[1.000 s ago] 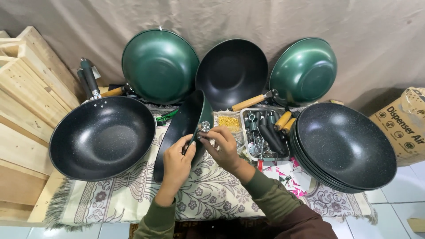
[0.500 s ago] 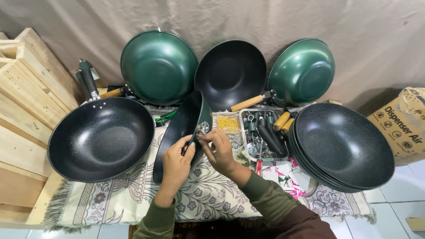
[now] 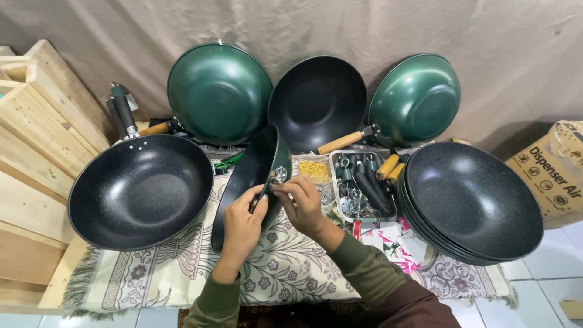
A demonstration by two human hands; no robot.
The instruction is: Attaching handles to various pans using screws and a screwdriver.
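Beige cloth backdrop; patterned mat on the floor. Green pan stands on edge at centre, no handle fitted yet. Left hand steadies its rim, fingers clamped on it. Right hand pinches a small metal bracket against the pan wall. Finished handled pan lies left; stack of bare pans waits right; parts tray holds loose handles.

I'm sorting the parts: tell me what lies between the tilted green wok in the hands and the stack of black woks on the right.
In the head view, between the tilted green wok and the stack of black woks lies a clear tray of metal fittings and handles, beside a tub of small yellow pieces.
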